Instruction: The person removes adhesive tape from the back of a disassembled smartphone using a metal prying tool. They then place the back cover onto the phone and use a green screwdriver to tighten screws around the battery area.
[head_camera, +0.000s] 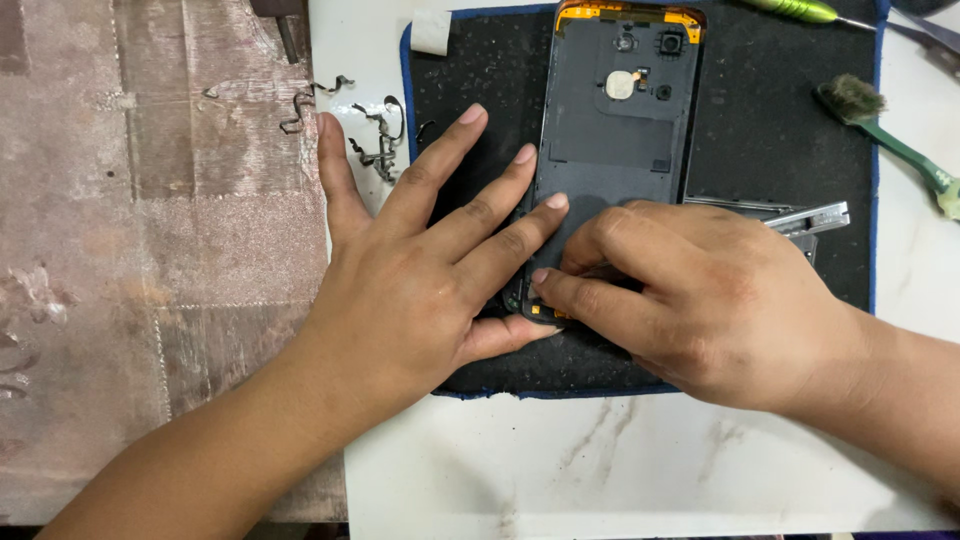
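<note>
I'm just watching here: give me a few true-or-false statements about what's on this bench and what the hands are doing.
1. The phone lies with its open back up on a black mat. True.
2. The left hand holds a screwdriver. False: it lies flat, fingers spread, against the phone's left edge.
3. The right hand works at the phone's lower end. True.
4. A green-handled brush lies left of the phone. False: it lies to the right.
5. Bent metal bits lie beside the mat's left edge. True.

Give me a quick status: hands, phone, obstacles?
Left hand flat, steadying opened phone. Right hand pinching at its lower edge. Metal tool beside it on black mat.
</note>
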